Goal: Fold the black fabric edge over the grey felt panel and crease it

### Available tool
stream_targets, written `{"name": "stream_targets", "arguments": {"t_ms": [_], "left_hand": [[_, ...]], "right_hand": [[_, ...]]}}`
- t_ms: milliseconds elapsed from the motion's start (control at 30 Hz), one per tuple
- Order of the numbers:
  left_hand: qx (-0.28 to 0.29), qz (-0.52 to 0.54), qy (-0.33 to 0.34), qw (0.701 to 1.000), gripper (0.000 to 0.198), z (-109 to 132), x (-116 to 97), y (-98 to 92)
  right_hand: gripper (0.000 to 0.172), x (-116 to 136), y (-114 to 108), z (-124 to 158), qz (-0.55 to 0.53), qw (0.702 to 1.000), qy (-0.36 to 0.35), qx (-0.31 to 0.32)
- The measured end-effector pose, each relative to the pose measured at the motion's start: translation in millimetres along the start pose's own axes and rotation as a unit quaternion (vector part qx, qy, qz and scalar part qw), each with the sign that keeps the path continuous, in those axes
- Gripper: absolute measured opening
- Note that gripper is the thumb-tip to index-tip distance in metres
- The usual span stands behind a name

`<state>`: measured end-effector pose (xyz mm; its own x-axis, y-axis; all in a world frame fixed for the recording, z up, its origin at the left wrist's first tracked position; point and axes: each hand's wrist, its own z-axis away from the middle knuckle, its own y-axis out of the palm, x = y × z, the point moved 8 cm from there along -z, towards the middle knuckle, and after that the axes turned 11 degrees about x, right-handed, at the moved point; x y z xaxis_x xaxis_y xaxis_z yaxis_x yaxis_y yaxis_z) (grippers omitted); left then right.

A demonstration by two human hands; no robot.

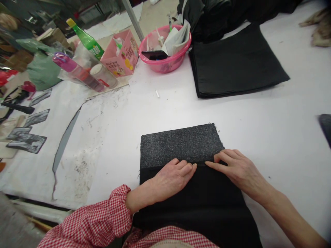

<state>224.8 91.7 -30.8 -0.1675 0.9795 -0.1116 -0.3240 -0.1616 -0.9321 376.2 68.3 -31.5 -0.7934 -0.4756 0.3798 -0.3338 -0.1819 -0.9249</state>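
A black fabric piece (196, 203) lies on the white table (181, 106) right in front of me, with a grey rough-textured band (181, 144) across its far end. My left hand (172, 179) rests flat on the cloth at the seam where the band meets the black part, fingers stretched together. My right hand (236, 168) lies flat beside it, fingertips pointing left along the same seam and almost touching the left fingers. Neither hand holds anything.
A stack of black fabric pieces (235, 62) lies at the far right. A pink basin (165, 62) with a phone and papers, a pink box (121, 55), a green bottle (86, 39) and other bottles stand at the far left. Dark printed patches (27, 141) lie at the left edge.
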Motion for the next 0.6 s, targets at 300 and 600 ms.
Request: {"name": "stream_targets", "arguments": {"t_ms": [300,600], "left_hand": [[0.012,-0.003,0.000,1.000,0.044,-6.9,-1.9,-2.9],[0.006,0.009,0.004,1.000,0.041,-19.1,-4.3,-4.9]], "right_hand": [[0.033,-4.5,-0.6,10.1,-0.009,1.000,0.015,-0.002],[0.033,-3.5,-2.3,11.9,0.009,1.000,0.014,-0.017]]}}
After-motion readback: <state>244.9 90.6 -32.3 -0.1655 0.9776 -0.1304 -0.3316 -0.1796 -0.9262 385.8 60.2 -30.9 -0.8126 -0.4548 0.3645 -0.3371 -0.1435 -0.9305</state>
